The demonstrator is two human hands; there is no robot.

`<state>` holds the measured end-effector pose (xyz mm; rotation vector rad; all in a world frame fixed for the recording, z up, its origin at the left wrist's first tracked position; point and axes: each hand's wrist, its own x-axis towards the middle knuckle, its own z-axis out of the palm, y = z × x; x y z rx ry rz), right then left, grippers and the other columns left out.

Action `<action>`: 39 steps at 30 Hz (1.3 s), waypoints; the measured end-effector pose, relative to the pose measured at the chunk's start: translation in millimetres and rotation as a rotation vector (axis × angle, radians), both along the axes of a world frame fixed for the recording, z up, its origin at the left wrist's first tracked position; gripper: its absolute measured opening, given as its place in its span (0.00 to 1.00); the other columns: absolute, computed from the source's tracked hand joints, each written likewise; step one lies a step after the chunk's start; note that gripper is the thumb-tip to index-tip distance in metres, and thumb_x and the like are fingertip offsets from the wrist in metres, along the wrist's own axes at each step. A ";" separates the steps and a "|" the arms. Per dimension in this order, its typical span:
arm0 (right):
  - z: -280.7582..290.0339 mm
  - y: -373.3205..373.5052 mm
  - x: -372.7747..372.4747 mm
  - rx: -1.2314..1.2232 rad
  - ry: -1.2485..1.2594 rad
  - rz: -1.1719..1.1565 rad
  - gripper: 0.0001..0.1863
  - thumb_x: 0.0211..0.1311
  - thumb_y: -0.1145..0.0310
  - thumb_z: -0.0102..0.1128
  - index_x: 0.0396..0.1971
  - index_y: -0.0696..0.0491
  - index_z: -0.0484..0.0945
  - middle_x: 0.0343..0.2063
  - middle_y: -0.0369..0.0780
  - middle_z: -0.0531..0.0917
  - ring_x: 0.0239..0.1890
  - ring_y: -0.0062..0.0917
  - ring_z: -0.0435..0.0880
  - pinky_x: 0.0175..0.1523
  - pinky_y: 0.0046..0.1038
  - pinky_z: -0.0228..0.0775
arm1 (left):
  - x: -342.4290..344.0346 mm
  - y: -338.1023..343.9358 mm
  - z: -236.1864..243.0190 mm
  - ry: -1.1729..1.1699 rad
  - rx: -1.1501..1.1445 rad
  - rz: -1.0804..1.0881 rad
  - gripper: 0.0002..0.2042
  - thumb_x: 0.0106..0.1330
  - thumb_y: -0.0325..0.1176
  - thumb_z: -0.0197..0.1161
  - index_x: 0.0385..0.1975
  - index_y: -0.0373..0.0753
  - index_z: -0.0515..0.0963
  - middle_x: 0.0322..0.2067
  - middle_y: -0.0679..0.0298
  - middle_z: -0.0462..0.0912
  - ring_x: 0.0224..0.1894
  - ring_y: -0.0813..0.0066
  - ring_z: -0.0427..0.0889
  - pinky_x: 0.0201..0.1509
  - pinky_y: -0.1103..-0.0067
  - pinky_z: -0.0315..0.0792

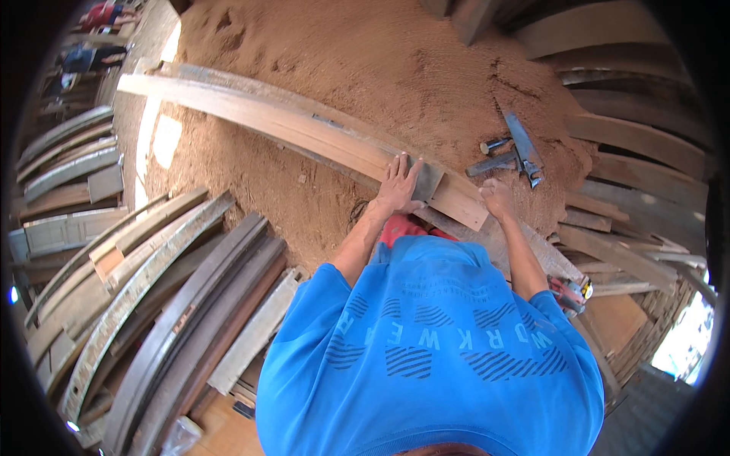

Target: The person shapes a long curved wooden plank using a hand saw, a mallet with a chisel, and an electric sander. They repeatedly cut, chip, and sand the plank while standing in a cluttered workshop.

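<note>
Left hand (pixel 397 185) presses flat, released, steadying a grey square (pixel 426 181) on the plank (pixel 334 140) end; right hand (pixel 496 197) clenched beside the plank's corner.

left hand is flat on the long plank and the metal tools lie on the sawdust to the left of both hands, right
Not quite. In the head view the left hand is flat on the long plank, but the metal tools lie on the sawdust to the right of both hands.

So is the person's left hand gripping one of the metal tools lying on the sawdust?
No, the left hand lies flat on the long plank, while the metal tools lie apart on the sawdust.
</note>
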<state>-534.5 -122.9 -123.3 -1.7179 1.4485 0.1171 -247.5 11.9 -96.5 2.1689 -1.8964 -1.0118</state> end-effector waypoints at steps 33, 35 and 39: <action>-0.8 80.5 29.0 0.067 0.471 -0.233 0.54 0.58 0.50 0.67 0.73 0.59 0.44 0.61 0.58 0.71 0.64 0.49 0.72 0.66 0.41 0.66 | 36.1 -81.9 56.2 1.987 0.567 0.493 0.36 0.58 0.33 0.64 0.67 0.32 0.59 0.62 0.46 0.71 0.62 0.43 0.74 0.62 0.43 0.70; -2.9 77.6 26.8 0.098 0.471 -0.236 0.56 0.57 0.51 0.68 0.74 0.59 0.41 0.62 0.58 0.70 0.63 0.49 0.72 0.65 0.41 0.67 | 31.6 -82.4 64.4 1.920 0.511 0.497 0.34 0.59 0.32 0.64 0.66 0.33 0.60 0.60 0.47 0.72 0.61 0.45 0.75 0.60 0.46 0.74; -15.7 79.7 22.2 0.074 0.439 -0.229 0.55 0.58 0.51 0.68 0.73 0.61 0.42 0.62 0.58 0.70 0.63 0.48 0.73 0.64 0.40 0.68 | 24.0 -77.8 64.3 1.862 0.470 0.503 0.29 0.62 0.30 0.63 0.64 0.35 0.63 0.58 0.49 0.75 0.59 0.48 0.78 0.59 0.49 0.77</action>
